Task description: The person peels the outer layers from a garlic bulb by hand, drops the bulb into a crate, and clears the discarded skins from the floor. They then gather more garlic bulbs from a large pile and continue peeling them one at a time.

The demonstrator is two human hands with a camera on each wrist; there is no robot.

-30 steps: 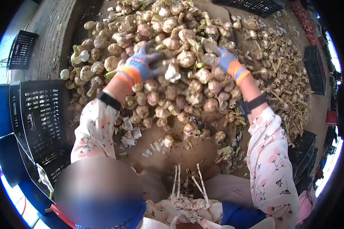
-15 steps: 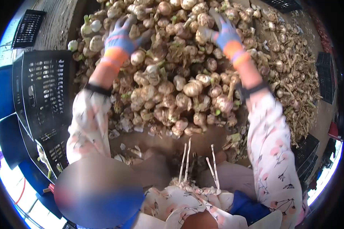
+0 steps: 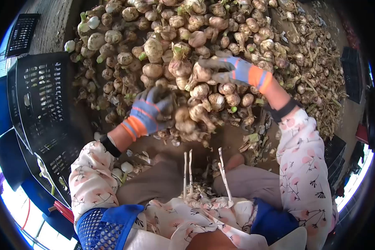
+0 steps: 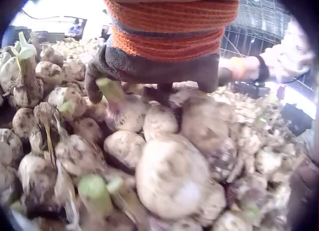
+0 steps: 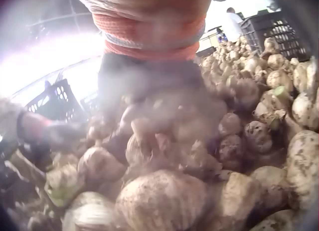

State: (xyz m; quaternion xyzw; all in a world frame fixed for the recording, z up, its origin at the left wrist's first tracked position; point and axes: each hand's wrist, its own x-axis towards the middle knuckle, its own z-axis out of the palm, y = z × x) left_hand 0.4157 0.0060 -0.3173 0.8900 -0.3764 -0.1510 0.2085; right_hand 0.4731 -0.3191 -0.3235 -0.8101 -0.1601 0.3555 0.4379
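Many garlic bulbs [image 3: 153, 49] with short cut stems lie in a wide pile. The gloved left hand [image 3: 151, 109] is at the near edge of the pile, with its fingers bent down over blurred bulbs [image 3: 185, 121]. In the left wrist view the dark fingers [image 4: 207, 79] point down behind several bulbs [image 4: 172, 176]. Higher up and to the right, the gloved right hand [image 3: 237, 71] reaches leftward, fingers extended against a bulb [image 3: 202, 72]. Blur hides its fingertips in the right wrist view, where bulbs [image 5: 162, 201] crowd below the glove [image 5: 154, 86].
Black crates [image 3: 44, 96] stand at the left, with a smaller one [image 3: 22, 35] farther back. Others [image 3: 352, 75] line the right side. Smaller garlic and dry stalks [image 3: 316, 79] spread at the right. Loose skins [image 3: 252, 143] lie near the person's knees.
Both hands have come back from the far part of the pile toward the body and nearer each other. Bulbs near the left hand have shifted, and the head view has changed slightly.
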